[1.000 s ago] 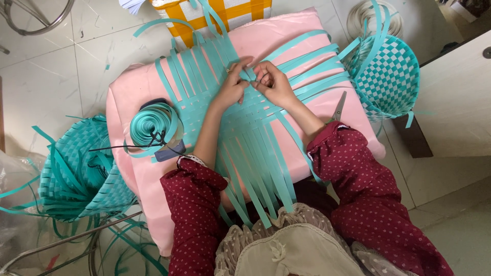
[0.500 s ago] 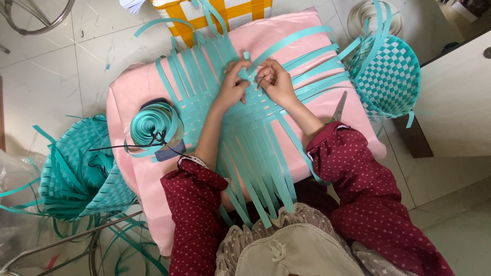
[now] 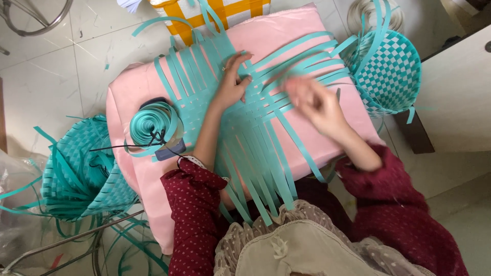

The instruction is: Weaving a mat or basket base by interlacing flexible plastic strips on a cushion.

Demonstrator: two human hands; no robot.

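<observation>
A flat weave of teal plastic strips [image 3: 240, 128] lies on a pink padded surface [image 3: 138, 87], with loose strip ends fanning out on all sides. My left hand [image 3: 232, 82] presses flat on the weave near its far edge, fingers spread. Blurred by motion, my right hand [image 3: 314, 105] hovers over the strips that fan out to the right, apart from the left hand; whether it pinches a strip is unclear. A coiled roll of teal strip [image 3: 151, 122] rests on the pink surface left of my left forearm, with a small dark object [image 3: 169, 152] beside it.
A woven teal-and-white basket [image 3: 391, 71] stands at the right, against a white cabinet [image 3: 455, 92]. Another teal woven basket [image 3: 76, 174] lies on the tiled floor at the left among loose strips. A yellow-and-white checked item [image 3: 225, 10] and a pale coil [image 3: 365, 13] sit at the far side.
My right hand has left the spot where both hands worked together and swung to the right. The left hand stays on the weave, now flatter.
</observation>
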